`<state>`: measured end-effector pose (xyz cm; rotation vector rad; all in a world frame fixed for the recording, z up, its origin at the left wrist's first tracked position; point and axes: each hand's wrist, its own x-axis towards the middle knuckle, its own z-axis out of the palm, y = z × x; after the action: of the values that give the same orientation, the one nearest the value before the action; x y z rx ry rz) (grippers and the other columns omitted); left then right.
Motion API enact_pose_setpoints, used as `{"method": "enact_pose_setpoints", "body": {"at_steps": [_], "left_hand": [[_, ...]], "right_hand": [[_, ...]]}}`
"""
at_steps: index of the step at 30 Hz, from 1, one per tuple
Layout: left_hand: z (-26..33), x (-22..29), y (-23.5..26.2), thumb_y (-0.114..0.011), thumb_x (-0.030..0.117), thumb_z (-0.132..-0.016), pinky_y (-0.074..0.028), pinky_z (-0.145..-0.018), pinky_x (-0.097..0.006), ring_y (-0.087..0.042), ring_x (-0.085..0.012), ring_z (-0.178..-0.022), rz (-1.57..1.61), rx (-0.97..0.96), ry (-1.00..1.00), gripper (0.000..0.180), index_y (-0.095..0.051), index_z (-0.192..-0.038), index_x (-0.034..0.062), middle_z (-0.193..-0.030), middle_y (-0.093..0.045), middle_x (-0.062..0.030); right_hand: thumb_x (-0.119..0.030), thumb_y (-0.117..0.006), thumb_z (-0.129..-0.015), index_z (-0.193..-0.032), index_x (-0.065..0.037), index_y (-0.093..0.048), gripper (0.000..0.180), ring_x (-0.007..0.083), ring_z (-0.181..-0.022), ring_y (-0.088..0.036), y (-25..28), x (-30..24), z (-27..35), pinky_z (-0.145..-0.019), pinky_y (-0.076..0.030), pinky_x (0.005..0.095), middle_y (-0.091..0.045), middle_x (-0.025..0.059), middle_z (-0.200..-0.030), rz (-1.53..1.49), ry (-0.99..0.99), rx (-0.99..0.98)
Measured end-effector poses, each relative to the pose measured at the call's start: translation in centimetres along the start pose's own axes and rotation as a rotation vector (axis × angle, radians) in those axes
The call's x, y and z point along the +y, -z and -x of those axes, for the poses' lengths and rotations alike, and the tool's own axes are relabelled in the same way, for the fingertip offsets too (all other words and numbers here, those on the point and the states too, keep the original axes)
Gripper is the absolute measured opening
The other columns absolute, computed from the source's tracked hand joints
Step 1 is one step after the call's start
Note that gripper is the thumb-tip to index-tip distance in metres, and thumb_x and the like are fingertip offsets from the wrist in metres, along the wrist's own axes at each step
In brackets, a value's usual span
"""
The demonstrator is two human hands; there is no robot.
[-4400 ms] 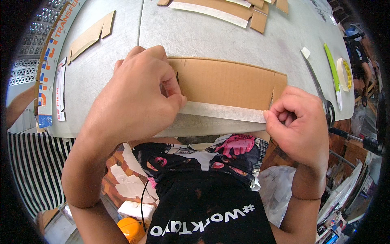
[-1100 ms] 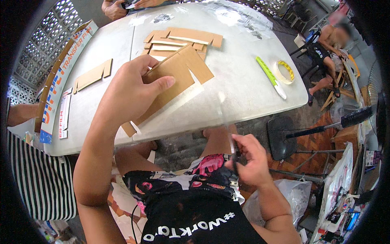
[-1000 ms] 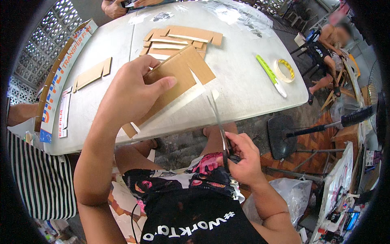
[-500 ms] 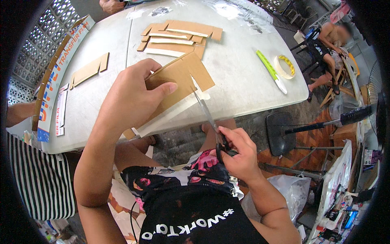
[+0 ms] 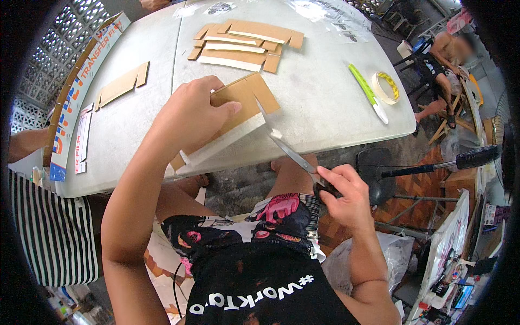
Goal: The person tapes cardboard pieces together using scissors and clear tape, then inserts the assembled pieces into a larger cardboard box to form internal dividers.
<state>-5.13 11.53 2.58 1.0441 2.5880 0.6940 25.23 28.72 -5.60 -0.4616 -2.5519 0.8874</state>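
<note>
My left hand (image 5: 189, 116) grips a long brown cardboard piece (image 5: 246, 100) with a white strip along its lower edge, holding it tilted above the near edge of the grey table (image 5: 325, 108). My right hand (image 5: 346, 195) holds scissors (image 5: 290, 151) by the black handles. The blades point up and left, their tips at the right end of the cardboard's white strip.
A stack of cut cardboard pieces (image 5: 244, 43) lies further back on the table, another piece (image 5: 122, 86) at the left. A green-handled knife (image 5: 365, 92) and a tape roll (image 5: 385, 88) lie at the right. A long box (image 5: 81, 92) lines the left edge. A seated person (image 5: 444, 59) is far right.
My right hand picked up the scissors from below the table edge and raised them to the cardboard's end. My left hand lifted and tilted the cardboard off the table.
</note>
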Motion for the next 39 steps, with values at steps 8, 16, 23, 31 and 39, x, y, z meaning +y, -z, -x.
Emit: {"method": "enact_pose_setpoints", "body": {"at_steps": [8, 16, 23, 31, 39], "left_hand": [[0.3, -2.5, -4.5, -0.077, 0.015, -0.092, -0.039, -0.114, -0.052, -0.059, -0.0318, -0.127, -0.358, 0.477, -0.564, 0.041, -0.073, -0.131, 0.0043, -0.129, -0.066, -0.0128], [1.3, -1.8, -4.7, -0.065, -0.007, -0.082, -0.036, -0.116, -0.046, -0.061, -0.0267, -0.121, -0.222, 0.123, -0.677, 0.050, -0.077, -0.128, 0.0098, -0.122, -0.069, -0.0060], [2.7, -2.6, -2.3, -0.065, -0.004, -0.086, -0.036, -0.123, -0.053, -0.056, -0.0298, -0.140, 0.115, -0.117, -0.487, 0.064, -0.065, -0.148, 0.0115, -0.134, -0.069, -0.0123], [8.8, -4.4, -4.0, -0.088, 0.014, -0.077, -0.055, -0.108, -0.046, -0.068, -0.0351, -0.115, -0.340, 0.251, -0.638, 0.064, -0.069, -0.138, 0.0104, -0.119, -0.069, -0.0141], [9.0, -5.9, -4.2, -0.087, 0.004, -0.077, -0.058, -0.088, -0.043, -0.070, -0.0321, -0.103, 0.033, 0.267, -0.624, 0.026, -0.074, -0.100, 0.0037, -0.109, -0.069, -0.0111]], "right_hand": [[0.007, -0.083, -0.077, -0.129, -0.006, -0.076, 0.054, 0.0300, -0.091, -0.071, 5.6, 2.6, -3.0, -0.082, -0.058, 0.0393, -0.069, 0.0148, -0.101, 0.290, -0.073, 0.261], [-0.011, -0.079, -0.089, -0.124, -0.007, -0.076, 0.035, 0.0424, -0.101, -0.070, 8.5, 2.3, -9.8, -0.090, -0.056, 0.0497, -0.071, 0.0190, -0.109, 0.552, -0.135, -0.087], [-0.009, -0.066, -0.091, -0.093, -0.007, -0.082, 0.016, 0.0353, -0.102, -0.074, 7.6, -0.6, -13.0, -0.086, -0.057, 0.0487, -0.076, 0.0130, -0.100, 1.128, 0.168, -0.208], [-0.020, -0.078, -0.089, -0.104, -0.004, -0.081, 0.021, 0.0365, -0.112, -0.070, 5.2, -3.1, -13.7, -0.094, -0.056, 0.0501, -0.073, 0.0188, -0.108, 0.784, 0.161, -0.208], [-0.028, -0.085, -0.084, -0.099, -0.005, -0.075, 0.029, 0.0358, -0.110, -0.064, -5.9, -5.2, -11.7, -0.102, -0.050, 0.0521, -0.070, 0.0130, -0.112, -0.017, 0.650, -0.159]]}}
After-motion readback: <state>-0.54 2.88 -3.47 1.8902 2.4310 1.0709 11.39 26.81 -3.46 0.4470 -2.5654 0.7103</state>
